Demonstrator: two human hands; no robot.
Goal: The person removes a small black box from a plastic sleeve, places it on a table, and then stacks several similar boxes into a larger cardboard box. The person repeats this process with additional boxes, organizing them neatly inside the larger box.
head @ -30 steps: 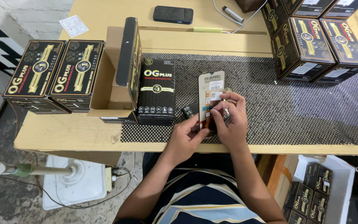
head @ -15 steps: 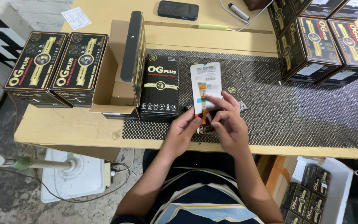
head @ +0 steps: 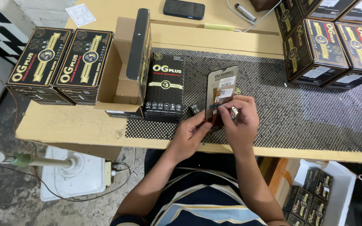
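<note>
Both my hands hold a flat, phone-sized dark panel (head: pixel 219 94) with stickers on it, tilted upright over the black woven mat (head: pixel 306 117). My left hand (head: pixel 191 136) grips its lower left edge. My right hand (head: pixel 241 121) pinches near a sticker at its lower right side. A stack of slim black and gold boxes (head: pixel 165 86) stands just left of the panel. A small dark item (head: pixel 195 109) lies on the mat by my left fingers.
An open cardboard box (head: pixel 126 67) stands left of the stack, with two black and gold cartons (head: pixel 61 62) beyond it. More cartons (head: pixel 323 42) are stacked at the right rear. A phone (head: pixel 184 9) and a pen (head: pixel 246 12) lie at the back. A fan base (head: pixel 70 175) is on the floor.
The panel has turned in my hands: its pale side showed earlier, now the dark side faces me. My hands stayed at the table's front edge.
</note>
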